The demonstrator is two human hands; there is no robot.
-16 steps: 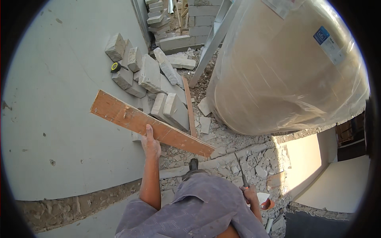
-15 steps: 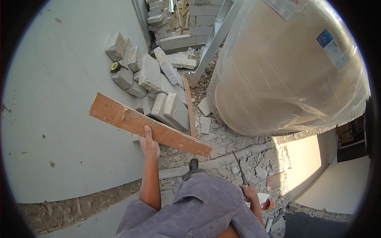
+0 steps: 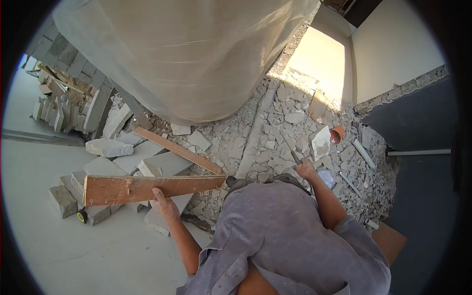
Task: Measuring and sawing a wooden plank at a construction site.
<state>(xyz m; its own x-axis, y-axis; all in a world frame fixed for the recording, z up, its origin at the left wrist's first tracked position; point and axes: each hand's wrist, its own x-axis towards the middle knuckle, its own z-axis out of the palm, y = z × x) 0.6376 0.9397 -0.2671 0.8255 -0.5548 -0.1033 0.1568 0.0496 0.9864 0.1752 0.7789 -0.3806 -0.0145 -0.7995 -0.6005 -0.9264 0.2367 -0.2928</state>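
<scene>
Your left hand is closed on a flat, rough-edged, pale-flecked reddish-brown plywood board above chunky grey blocks, while your right hand curls closed round a slim-bladed tool over jagged rubble.

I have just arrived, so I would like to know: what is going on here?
A person's left hand holds a board above some grey blocks. The right hand grips a long, thin tool over the rubble, apart from the board. A tape measure sits by the blocks, and a large wrapped object stands ahead.
</scene>
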